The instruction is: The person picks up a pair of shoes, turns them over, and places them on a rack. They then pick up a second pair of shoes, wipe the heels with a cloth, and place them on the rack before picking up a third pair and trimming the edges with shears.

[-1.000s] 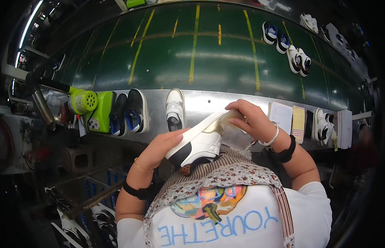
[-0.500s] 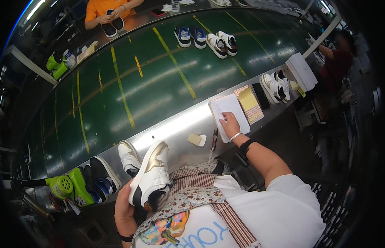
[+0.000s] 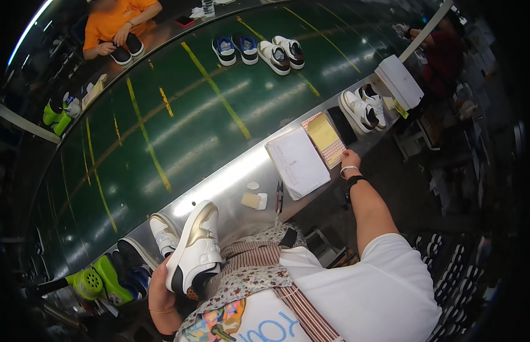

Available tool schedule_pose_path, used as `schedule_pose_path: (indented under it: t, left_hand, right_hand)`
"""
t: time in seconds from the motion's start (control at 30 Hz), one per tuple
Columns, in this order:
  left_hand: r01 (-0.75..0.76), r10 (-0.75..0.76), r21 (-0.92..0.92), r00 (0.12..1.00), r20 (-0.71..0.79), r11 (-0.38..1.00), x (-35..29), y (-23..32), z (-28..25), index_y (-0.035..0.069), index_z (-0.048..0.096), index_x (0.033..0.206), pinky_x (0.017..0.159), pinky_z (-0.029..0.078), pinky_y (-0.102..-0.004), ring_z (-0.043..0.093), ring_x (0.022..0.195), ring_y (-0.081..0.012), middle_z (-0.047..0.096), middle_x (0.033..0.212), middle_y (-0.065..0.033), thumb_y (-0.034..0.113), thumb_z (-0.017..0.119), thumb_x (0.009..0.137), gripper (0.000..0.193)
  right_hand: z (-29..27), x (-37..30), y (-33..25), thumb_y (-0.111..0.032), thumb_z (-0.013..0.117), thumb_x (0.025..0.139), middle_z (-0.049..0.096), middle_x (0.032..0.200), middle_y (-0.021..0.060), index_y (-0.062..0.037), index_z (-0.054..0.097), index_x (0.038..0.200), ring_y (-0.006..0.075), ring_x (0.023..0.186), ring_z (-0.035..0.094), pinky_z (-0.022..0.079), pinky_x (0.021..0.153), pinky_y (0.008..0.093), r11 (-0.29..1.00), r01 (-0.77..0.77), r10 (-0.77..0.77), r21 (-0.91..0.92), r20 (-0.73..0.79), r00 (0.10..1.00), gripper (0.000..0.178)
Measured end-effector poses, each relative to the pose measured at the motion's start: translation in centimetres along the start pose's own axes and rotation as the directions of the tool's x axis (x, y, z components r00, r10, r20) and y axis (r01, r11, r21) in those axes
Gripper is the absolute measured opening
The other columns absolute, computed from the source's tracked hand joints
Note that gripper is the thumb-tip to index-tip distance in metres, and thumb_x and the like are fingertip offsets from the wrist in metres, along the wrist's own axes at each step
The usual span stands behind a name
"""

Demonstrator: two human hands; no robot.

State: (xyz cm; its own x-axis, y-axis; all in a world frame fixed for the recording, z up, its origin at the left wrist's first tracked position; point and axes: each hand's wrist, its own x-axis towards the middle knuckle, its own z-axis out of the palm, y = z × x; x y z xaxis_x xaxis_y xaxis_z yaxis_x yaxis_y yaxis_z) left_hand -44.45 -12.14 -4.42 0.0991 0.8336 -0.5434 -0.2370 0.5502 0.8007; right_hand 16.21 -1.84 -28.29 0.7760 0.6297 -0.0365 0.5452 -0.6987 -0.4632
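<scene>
My left hand (image 3: 160, 289) grips the heel of a white sneaker (image 3: 197, 248) with a gold toe and dark heel, its toe tilted up and away from me. Just behind it, a matching white sneaker (image 3: 164, 232) rests on the metal ledge. At the right, my right hand (image 3: 350, 160) has its fingers closed at the near corner of a pink-patterned label sheet (image 3: 334, 151) with a yellow area. An open notebook (image 3: 299, 164) with handwriting lies left of the sheet. Black-handled snips (image 3: 279, 196) are nearer to me, beside a beige pad (image 3: 250, 200).
A green conveyor belt (image 3: 191, 137) runs past the metal ledge (image 3: 236, 171), carrying two pairs of shoes. Black shoes (image 3: 135, 253) and a bright green holder (image 3: 110, 279) stand left. White sneakers (image 3: 361, 108) and a white box (image 3: 400, 82) stand right. A person in orange (image 3: 117, 25) handles shoes opposite.
My right hand has moved from the notebook to the corner of the label sheet, uncovering the page. The left hand still holds the sneaker. The whole view has shifted a little.
</scene>
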Motion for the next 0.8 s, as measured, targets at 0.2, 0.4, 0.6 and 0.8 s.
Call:
schedule_pose_path:
  t: [0.2,0.4,0.6,0.8]
  left_hand:
    - [-0.003,0.002,0.017,1.000,0.028,1.000,0.7,0.8,0.8,-0.012,0.043,0.121,0.091,0.039,-0.0305,0.054,0.103,-0.0232,0.053,0.116,-0.0183,0.038,0.050,0.087,0.061]
    - [0.008,-0.008,0.036,1.000,0.002,0.999,0.5,1.3,1.1,-0.012,0.043,0.121,0.091,0.039,-0.0303,0.054,0.104,-0.0228,0.053,0.116,-0.0185,0.039,0.051,0.086,0.062]
    - [0.015,-0.015,-0.025,1.000,0.022,1.000,0.4,1.9,2.1,-0.010,0.040,0.125,0.093,0.037,-0.0297,0.051,0.108,-0.0207,0.050,0.121,-0.0177,0.040,0.053,0.085,0.065]
    - [-0.160,0.162,-0.050,0.987,0.025,0.986,1.5,2.1,4.4,-0.007,0.031,0.131,0.100,0.033,-0.0307,0.044,0.118,-0.0201,0.043,0.129,-0.0154,0.047,0.051,0.084,0.075]
  right_hand:
    - [-0.6,0.5,-0.5,-0.011,0.062,0.073,0.059,0.090,0.0143,-0.0084,0.064,0.084,0.0309,0.086,0.058,0.047,0.078,0.0375,0.994,0.078,-0.081,-0.079,-0.035,0.996,0.012]
    - [-1.7,0.7,-2.3,-0.014,0.065,0.071,0.060,0.085,0.0138,-0.0061,0.065,0.082,0.0294,0.081,0.059,0.048,0.075,0.0367,0.979,0.122,-0.126,-0.162,-0.012,0.992,0.013]
    - [-1.3,2.2,-0.5,-0.019,0.060,0.077,0.061,0.085,0.0139,-0.0052,0.063,0.082,0.0309,0.082,0.059,0.048,0.074,0.0390,0.897,0.379,-0.366,-0.228,0.097,0.926,0.015]
    - [-1.5,3.0,0.7,-0.018,0.053,0.085,0.059,0.089,0.0167,-0.0030,0.060,0.089,0.0343,0.082,0.057,0.047,0.072,0.0415,0.832,0.418,-0.410,-0.363,0.104,0.906,0.017]
